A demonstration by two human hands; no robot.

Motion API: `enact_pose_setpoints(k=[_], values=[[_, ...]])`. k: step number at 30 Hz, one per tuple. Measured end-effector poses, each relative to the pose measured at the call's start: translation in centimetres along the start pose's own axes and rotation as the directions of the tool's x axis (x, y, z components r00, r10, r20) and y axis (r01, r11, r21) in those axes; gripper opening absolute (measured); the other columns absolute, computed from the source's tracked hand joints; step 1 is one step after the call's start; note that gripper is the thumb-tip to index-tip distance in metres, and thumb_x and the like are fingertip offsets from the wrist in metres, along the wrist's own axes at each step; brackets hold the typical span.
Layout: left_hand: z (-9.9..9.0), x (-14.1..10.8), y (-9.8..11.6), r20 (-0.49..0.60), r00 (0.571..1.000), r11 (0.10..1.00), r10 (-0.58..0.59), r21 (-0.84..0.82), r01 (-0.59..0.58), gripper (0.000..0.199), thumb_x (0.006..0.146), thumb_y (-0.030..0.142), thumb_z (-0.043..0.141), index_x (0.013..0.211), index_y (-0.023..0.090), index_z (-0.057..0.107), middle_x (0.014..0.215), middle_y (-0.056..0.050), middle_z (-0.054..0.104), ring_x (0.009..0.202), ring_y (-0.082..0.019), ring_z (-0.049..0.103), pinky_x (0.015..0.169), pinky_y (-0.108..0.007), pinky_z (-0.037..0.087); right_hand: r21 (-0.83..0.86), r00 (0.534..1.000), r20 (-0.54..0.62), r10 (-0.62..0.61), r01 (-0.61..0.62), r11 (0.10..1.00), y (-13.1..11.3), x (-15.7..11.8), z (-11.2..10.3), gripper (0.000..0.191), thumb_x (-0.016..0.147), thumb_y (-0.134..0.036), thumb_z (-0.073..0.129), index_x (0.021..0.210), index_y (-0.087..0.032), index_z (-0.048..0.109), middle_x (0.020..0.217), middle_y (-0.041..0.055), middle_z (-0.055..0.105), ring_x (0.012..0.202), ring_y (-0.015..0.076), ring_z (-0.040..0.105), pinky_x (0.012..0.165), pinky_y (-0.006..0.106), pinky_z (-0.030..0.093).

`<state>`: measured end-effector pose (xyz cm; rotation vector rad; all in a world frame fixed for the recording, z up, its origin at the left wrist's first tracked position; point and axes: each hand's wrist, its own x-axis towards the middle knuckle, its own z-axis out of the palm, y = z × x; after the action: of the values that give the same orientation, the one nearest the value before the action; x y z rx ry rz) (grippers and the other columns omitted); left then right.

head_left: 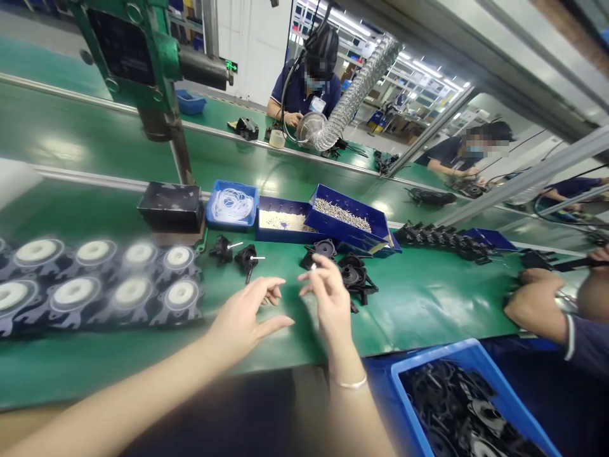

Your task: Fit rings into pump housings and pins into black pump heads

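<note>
Clock face centred between the hands, 12 pointing away across the green worktop [428, 304]. Left hand [242, 314]: spread, thumb well apart from the curled fingers, nothing held. Right hand [330, 292]: thumb and fingers close together, seemingly pinching a small white piece [313, 267]; blur, so its kind is uncertain. The black housings [353, 274] sit on the worktop at 1 to 2 o'clock, just beside the right fingers — open centres facing up on those visible.

At 10 o'clock, two black parts [222, 249], each with a thin white rod sticking out. At 9, two rows of black plates [76, 292], every one in view bearing a pale ring. Supplies: blue tray of clear tubing [233, 185] at 11, bin of cream pieces [280, 235] at 12, bin of metal pins [333, 227] at 1, its near end by the housings.

Progress, judged from this view: the ringed plates look alike and complete as far as their rings go; the two rodded parts appear further along than the housings, where no rod shows. More black parts fill the blue crate [397, 381] at 4; whether finished or unworked, cannot tell. A co-worker's hand [537, 304] is at 3, well apart
</note>
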<state>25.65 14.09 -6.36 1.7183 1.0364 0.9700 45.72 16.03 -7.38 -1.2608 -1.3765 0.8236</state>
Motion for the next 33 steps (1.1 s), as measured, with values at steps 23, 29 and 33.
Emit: enact_pose_setpoints(k=[23,29,33], values=[[1.5,-0.5,-1.7,0.026,0.995,0.959,-0.091,-0.267,0.095,0.071,0.091,0.025,0.059,0.154,0.025,0.027,0.16,-0.012,0.027,0.141,-0.029,0.041,0.121,-0.047,0.031,0.532,0.857,0.33,0.396,-0.516,0.672,-1.9,-2.1,0.6,0.018,0.08,-0.036,0.079,0.079,-0.019,0.072,0.099,0.0062,0.074,0.099,0.0209,0.072,0.099,0.035,0.057],[0.3,-0.1,-0.3,-0.044,0.978,0.802,-0.204,-0.58,0.141,0.052,0.087,0.023,0.066,0.136,0.027,0.051,0.149,-0.01,0.046,0.127,-0.029,0.056,0.106,-0.042,0.049,0.472,0.928,0.195,0.317,-0.372,0.799,-2.9,-3.6,1.1,0.017,0.088,-0.035,0.072,0.082,-0.019,0.07,0.101,0.0092,0.075,0.091,0.0212,0.074,0.084,0.032,0.063],[0.0,-0.3,0.1,0.122,0.942,0.59,-0.312,-0.752,0.293,0.058,0.08,0.024,0.075,0.131,0.025,0.049,0.145,-0.012,0.049,0.11,-0.027,0.066,0.09,-0.039,0.056,0.185,0.96,0.157,0.232,-0.26,0.948,-3.3,-4.3,0.5,0.016,0.091,-0.035,0.067,0.091,-0.019,0.07,0.075,0.0035,0.072,0.061,0.0181,0.071,0.06,0.03,0.062]])
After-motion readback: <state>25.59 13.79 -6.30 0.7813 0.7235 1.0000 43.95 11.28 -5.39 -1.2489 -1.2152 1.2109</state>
